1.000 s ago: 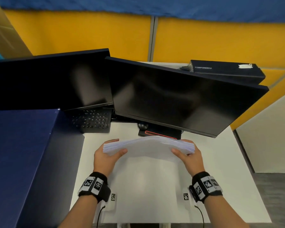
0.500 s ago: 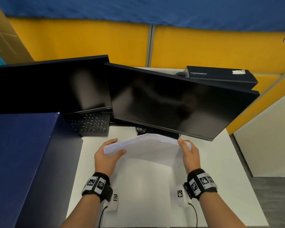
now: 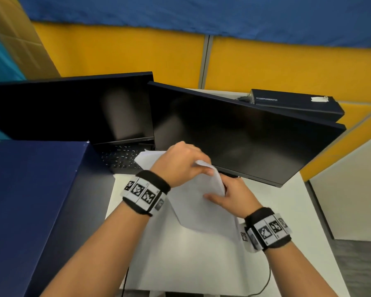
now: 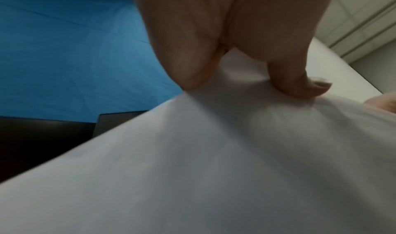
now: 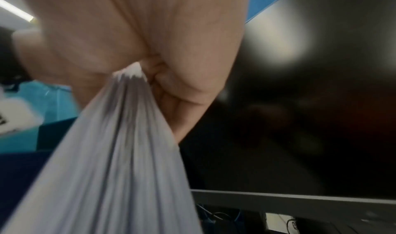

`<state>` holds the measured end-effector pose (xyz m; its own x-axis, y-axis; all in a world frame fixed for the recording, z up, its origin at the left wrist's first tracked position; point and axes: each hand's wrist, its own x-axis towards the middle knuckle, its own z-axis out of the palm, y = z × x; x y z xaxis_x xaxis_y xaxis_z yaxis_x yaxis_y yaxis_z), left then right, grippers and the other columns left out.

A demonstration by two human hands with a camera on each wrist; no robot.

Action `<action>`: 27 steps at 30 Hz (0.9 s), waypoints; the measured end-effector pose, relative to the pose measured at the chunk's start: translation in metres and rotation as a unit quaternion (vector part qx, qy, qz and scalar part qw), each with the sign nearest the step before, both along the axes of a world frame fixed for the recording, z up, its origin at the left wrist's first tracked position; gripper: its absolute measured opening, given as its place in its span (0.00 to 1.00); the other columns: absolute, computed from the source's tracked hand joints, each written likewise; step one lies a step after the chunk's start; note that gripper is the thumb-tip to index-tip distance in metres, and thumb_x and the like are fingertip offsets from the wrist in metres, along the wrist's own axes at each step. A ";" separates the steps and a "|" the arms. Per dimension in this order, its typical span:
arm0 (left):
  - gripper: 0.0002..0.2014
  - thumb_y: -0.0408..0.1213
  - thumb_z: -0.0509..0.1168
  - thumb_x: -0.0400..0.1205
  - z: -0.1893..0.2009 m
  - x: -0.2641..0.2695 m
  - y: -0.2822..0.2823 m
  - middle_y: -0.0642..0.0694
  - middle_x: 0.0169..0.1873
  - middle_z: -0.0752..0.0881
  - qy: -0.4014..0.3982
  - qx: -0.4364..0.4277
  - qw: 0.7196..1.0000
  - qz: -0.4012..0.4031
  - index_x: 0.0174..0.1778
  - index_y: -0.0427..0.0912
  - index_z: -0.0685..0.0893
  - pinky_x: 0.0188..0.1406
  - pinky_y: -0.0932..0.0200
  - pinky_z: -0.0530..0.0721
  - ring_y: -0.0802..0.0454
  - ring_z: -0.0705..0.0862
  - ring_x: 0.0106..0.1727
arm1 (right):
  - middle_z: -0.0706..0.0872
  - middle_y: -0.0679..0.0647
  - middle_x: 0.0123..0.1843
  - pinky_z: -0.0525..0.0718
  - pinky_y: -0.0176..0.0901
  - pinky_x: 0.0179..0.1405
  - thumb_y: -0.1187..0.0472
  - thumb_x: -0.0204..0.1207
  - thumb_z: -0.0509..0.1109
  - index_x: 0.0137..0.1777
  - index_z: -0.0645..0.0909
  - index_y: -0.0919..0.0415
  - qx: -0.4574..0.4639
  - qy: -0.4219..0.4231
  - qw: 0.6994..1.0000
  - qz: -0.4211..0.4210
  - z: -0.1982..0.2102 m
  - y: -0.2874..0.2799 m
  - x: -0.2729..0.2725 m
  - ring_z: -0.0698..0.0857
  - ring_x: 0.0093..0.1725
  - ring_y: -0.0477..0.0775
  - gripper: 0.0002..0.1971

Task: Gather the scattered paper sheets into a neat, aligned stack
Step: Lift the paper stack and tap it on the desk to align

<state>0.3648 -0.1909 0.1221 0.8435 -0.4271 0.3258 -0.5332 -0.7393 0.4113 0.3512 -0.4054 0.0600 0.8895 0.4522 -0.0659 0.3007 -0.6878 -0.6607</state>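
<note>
A stack of white paper sheets [image 3: 193,209] is held above the white desk [image 3: 201,264], tipped steeply with one corner pointing down. My left hand [image 3: 202,168] grips its upper edge from above, fingers curled over the top. My right hand [image 3: 217,192] pinches the right edge just below, thumb on the near face. In the left wrist view my thumb [image 4: 300,85] presses on the top sheet [image 4: 214,170]. Seen from the right wrist, the fanned sheet edges [image 5: 120,161] run into my right hand's [image 5: 137,78] closed grip.
Two dark monitors [image 3: 234,133] [image 3: 69,110] stand right behind the hands, with a black keyboard [image 3: 122,157] under the left one. A large blue box [image 3: 34,200] borders the desk on the left. A black case [image 3: 296,103] lies at the back right.
The stack was held level by its two ends. Now it is tipped up steeply, my left hand has risen over its top edge, and both hands are close together.
</note>
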 end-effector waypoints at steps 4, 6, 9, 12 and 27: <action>0.09 0.53 0.74 0.76 -0.003 0.003 -0.009 0.56 0.39 0.92 -0.006 0.006 1.000 -0.008 0.43 0.53 0.93 0.53 0.58 0.74 0.55 0.86 0.44 | 0.72 0.40 0.20 0.69 0.26 0.26 0.53 0.81 0.71 0.43 0.85 0.53 0.019 -0.107 0.991 -0.079 -0.020 0.002 -0.010 0.79 0.26 0.37 0.08; 0.11 0.53 0.77 0.73 -0.011 -0.001 -0.003 0.58 0.43 0.92 -0.051 -0.051 0.997 0.016 0.46 0.53 0.93 0.58 0.47 0.78 0.55 0.85 0.48 | 0.71 0.39 0.18 0.69 0.22 0.26 0.58 0.80 0.73 0.39 0.86 0.55 0.047 -0.137 0.983 -0.109 -0.027 0.001 -0.013 0.79 0.26 0.35 0.08; 0.30 0.57 0.81 0.67 -0.045 -0.012 0.019 0.55 0.62 0.85 -0.111 -0.196 0.949 0.219 0.64 0.53 0.86 0.70 0.44 0.75 0.54 0.80 0.67 | 0.84 0.42 0.24 0.73 0.21 0.28 0.61 0.79 0.75 0.40 0.89 0.57 0.141 -0.051 0.971 -0.184 -0.032 -0.008 -0.009 0.82 0.26 0.32 0.06; 0.51 0.59 0.82 0.63 -0.092 -0.031 0.032 0.53 0.76 0.73 0.112 -0.387 0.847 0.346 0.81 0.54 0.65 0.78 0.51 0.70 0.57 0.73 0.76 | 0.93 0.41 0.34 0.82 0.30 0.35 0.64 0.78 0.75 0.42 0.90 0.57 0.259 0.067 0.935 -0.233 -0.032 -0.018 -0.004 0.88 0.32 0.34 0.05; 0.12 0.50 0.59 0.88 -0.117 -0.072 0.032 0.42 0.36 0.90 0.219 -0.305 0.894 0.244 0.43 0.51 0.82 0.40 0.49 0.85 0.50 0.85 0.33 | 0.93 0.64 0.53 0.88 0.67 0.56 0.51 0.74 0.78 0.53 0.88 0.59 0.324 0.193 0.886 -0.271 -0.044 -0.028 -0.005 0.91 0.52 0.72 0.13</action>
